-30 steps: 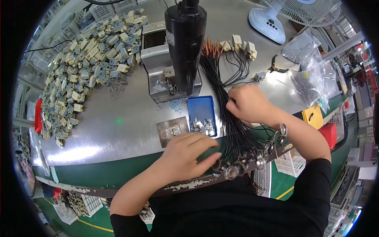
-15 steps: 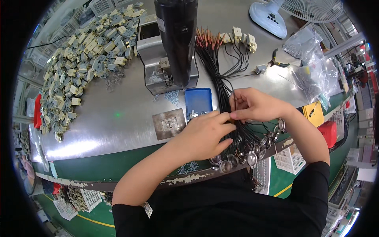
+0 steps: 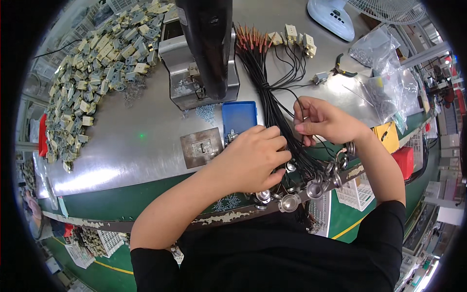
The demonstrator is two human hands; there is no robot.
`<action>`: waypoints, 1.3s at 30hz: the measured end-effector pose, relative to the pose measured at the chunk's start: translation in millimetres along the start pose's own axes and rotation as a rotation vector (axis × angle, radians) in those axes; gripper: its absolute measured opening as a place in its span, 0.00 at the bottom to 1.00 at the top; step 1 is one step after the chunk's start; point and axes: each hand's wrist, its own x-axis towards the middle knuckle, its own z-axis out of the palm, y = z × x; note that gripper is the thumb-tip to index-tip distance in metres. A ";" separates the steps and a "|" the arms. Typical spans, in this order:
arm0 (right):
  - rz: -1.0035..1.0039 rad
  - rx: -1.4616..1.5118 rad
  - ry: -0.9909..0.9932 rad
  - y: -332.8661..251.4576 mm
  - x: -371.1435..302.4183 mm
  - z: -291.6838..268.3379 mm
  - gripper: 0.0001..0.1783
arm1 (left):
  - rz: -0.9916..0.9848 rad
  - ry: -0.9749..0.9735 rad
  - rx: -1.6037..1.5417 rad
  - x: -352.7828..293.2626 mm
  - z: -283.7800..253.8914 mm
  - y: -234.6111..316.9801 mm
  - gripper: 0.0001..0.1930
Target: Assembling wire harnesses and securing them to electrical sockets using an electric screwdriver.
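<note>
A bundle of black cables (image 3: 272, 104) with reddish wire tips lies across the steel table, its near ends joined to round metal cups (image 3: 289, 202) at the table edge. My right hand (image 3: 321, 121) is right of the bundle, thumb and fingers pinched on one black cable. Curled at the bundle's left side is my left hand (image 3: 258, 158), palm down; whatever its fingertips hold is hidden. Just beyond it, a blue tray (image 3: 240, 116) contains small metal parts. To its left lies a square metal plate (image 3: 201, 147) with a central recess.
A black and grey machine (image 3: 206, 53) stands at the back. Grey and cream connector blocks (image 3: 104, 63) are heaped left. Small screws (image 3: 205, 114) lie by the tray. Pliers (image 3: 343, 68), plastic bags (image 3: 384, 73) and a fan (image 3: 331, 19) are at right.
My right hand has moved right, away from my left hand, drawing a black cable aside from the bundle. My left hand stays by the bundle. The view has shifted slightly.
</note>
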 end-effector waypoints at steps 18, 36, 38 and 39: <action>0.031 0.079 0.087 -3.6 -7.5 -8.7 0.16 | -0.068 -0.074 -0.029 -10.3 2.9 2.7 0.19; -0.060 -0.491 0.383 -58.5 19.0 55.1 0.20 | -0.315 0.619 -1.214 -82.7 -43.5 26.6 0.12; -0.582 -0.845 0.461 -73.6 26.0 74.2 0.17 | -0.295 0.662 -1.150 -97.8 -42.1 19.1 0.11; -0.866 -1.089 0.409 -80.6 34.8 74.3 0.15 | -0.267 0.691 -1.295 -104.2 -37.0 13.3 0.12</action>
